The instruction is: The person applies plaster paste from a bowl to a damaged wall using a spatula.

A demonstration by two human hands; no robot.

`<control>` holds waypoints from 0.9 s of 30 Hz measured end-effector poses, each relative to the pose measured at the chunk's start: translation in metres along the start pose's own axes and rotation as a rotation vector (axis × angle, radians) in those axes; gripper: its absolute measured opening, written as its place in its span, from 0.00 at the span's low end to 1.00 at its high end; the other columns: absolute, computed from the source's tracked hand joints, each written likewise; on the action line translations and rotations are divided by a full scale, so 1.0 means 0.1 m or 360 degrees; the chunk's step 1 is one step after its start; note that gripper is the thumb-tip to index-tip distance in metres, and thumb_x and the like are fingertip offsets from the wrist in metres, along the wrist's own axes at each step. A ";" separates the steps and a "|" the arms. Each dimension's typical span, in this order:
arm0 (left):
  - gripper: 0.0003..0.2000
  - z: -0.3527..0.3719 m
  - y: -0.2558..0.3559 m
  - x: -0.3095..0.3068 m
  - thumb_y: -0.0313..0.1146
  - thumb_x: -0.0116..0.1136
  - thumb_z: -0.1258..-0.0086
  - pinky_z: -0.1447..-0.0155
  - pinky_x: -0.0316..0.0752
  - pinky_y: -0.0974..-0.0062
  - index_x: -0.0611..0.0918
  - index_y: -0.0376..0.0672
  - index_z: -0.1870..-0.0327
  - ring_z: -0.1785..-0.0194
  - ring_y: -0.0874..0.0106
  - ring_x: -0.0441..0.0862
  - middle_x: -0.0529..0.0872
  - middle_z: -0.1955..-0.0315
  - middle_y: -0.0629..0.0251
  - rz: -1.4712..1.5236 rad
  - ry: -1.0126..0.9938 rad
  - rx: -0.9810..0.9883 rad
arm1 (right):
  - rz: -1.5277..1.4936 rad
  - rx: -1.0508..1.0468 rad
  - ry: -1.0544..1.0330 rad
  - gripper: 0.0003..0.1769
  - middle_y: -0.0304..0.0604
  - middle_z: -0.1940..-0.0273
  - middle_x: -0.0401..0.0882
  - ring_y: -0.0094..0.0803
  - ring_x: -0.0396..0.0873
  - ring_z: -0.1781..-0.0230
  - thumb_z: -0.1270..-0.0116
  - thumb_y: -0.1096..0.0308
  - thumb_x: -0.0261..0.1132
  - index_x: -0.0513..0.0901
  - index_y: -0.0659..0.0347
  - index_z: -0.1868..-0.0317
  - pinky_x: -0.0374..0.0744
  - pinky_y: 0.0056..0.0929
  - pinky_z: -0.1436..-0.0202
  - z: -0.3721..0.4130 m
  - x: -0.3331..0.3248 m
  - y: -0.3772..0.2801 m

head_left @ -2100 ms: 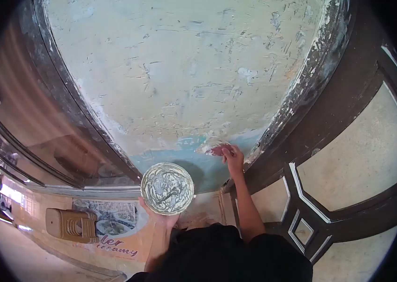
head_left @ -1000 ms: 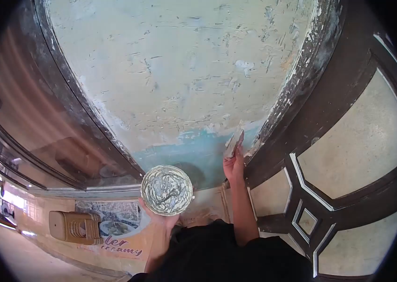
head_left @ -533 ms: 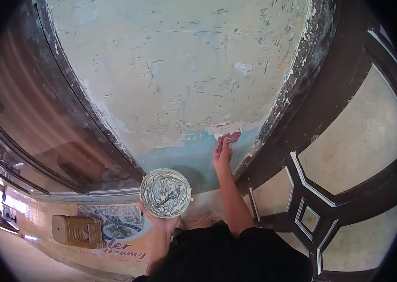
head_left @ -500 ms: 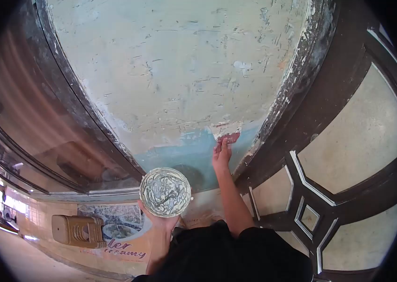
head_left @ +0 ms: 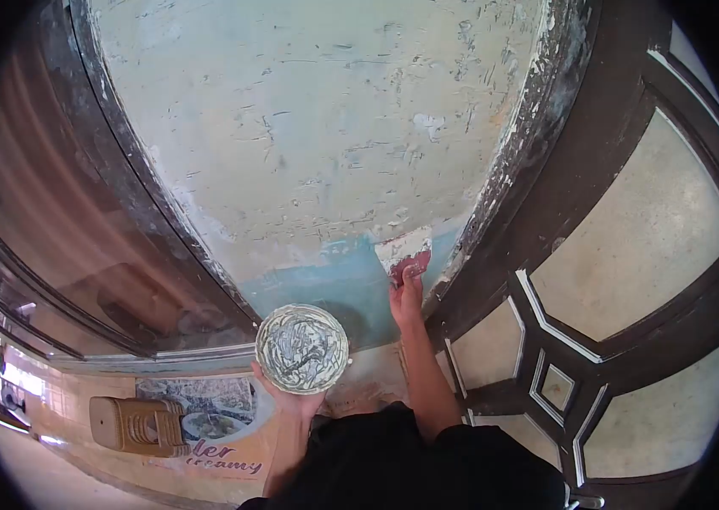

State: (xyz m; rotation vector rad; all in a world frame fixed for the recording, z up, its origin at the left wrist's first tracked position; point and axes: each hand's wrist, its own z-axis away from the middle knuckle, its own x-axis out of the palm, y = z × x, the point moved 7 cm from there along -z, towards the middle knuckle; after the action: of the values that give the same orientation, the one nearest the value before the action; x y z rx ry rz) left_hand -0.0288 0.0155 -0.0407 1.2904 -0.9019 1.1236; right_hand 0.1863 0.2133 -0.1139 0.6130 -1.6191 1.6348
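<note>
My left hand (head_left: pixel 294 401) holds a round tub (head_left: pixel 301 349) from below; streaky whitish-grey paste coats its inside and rim. In my right hand (head_left: pixel 408 293) is a putty knife (head_left: pixel 404 254) with a red handle part and a wide blade smeared with whitish paste. The blade lies at or close to the wall (head_left: pixel 317 144), near the border between the pale coated area and the blue strip (head_left: pixel 308 285). Whether the blade touches the wall cannot be told.
Dark wooden panelling with pale panels (head_left: pixel 640 204) stands on the right. On the left are a dark-framed glass pane (head_left: pixel 121 246), a stack of brown plastic stools (head_left: pixel 134 423) and a printed sheet (head_left: pixel 223 459) on the floor.
My right hand and the putty knife have moved slightly down, and more of the blade shows. The left hand still holds the tub in nearly the same place. The view has shifted a little.
</note>
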 end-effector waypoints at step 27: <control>0.46 -0.04 -0.16 0.13 0.76 0.43 0.46 0.40 0.59 0.26 0.61 0.57 0.28 0.32 0.41 0.61 0.61 0.31 0.55 -0.0072 -0.0152 -0.0087 | 0.0547 -0.0218 -0.0126 0.12 0.36 0.64 0.82 0.23 0.80 0.69 0.37 0.71 0.67 0.77 0.62 0.54 0.81 0.22 0.70 -0.45 0.00 -0.46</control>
State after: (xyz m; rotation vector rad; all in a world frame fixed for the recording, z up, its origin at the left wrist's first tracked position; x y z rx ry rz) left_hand -0.0109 0.0217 -0.0328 1.3220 -0.9629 1.0026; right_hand 0.2298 0.2540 -0.0891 0.3454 -1.9603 1.7378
